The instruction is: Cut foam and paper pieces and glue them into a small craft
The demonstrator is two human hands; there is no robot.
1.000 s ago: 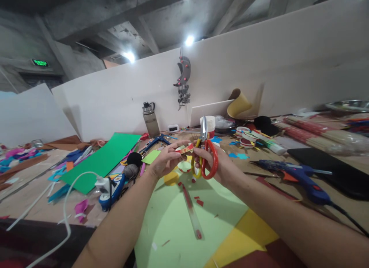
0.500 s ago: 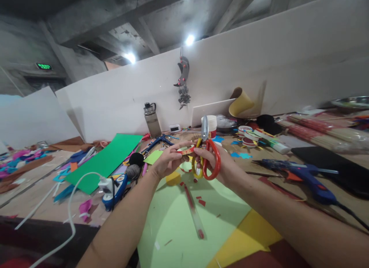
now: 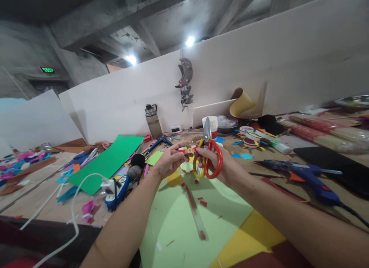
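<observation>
My left hand (image 3: 168,160) is closed on one side of a small red-and-gold paper band (image 3: 189,150), its pale inner face showing, which looks curved like a cut cup rim. My right hand (image 3: 226,166) pinches the other end of that band. The same hand keeps a pair of scissors (image 3: 207,129) hooked in its fingers, blades pointing up, with one yellow and one red handle loop. Beneath both hands lies a light green sheet (image 3: 170,222), bearing a red pen (image 3: 196,214) and several red scraps (image 3: 203,203). A pale ring with red marks (image 3: 186,167) sits just behind the pen.
On the right are a blue glue gun (image 3: 308,175) and a black flat case (image 3: 334,170). At left lie a green sheet (image 3: 106,164) and a blue power strip (image 3: 118,197) with a white cable. Stacked paper cups (image 3: 212,124) and a bottle (image 3: 153,124) stand behind.
The band has turned slightly and shows more of its patterned face. The scissors tilt a little differently in my right hand. The whole view has shifted slightly.
</observation>
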